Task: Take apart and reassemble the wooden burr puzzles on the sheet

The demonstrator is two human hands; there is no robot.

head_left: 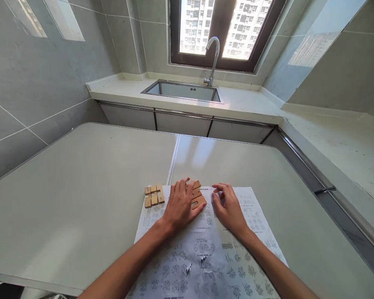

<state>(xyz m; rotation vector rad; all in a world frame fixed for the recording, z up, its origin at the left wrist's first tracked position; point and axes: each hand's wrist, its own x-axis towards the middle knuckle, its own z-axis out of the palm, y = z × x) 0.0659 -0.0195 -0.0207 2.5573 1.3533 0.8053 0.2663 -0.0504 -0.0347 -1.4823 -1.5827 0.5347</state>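
Observation:
Several light wooden pieces with holes and slots [198, 201] lie together on a large printed paper sheet [205, 245]. My left hand [181, 203] rests over their left side, fingers spread and palm down, covering part of them. Its thumb touches the lowest piece. To the right, my right hand [227, 205] hovers at or rests on the sheet with its fingers curled and thumb near the index finger, apart from the wooden pieces; no object shows in it. A group of small wooden blocks [154, 196] sits at the sheet's upper left corner.
The sheet lies on a pale folding table [81, 199] with a seam across it. Beyond stand a counter [246, 101], a sink [187, 89] and a faucet [214, 62] below a window. A metal rail [330, 182] runs along the right side.

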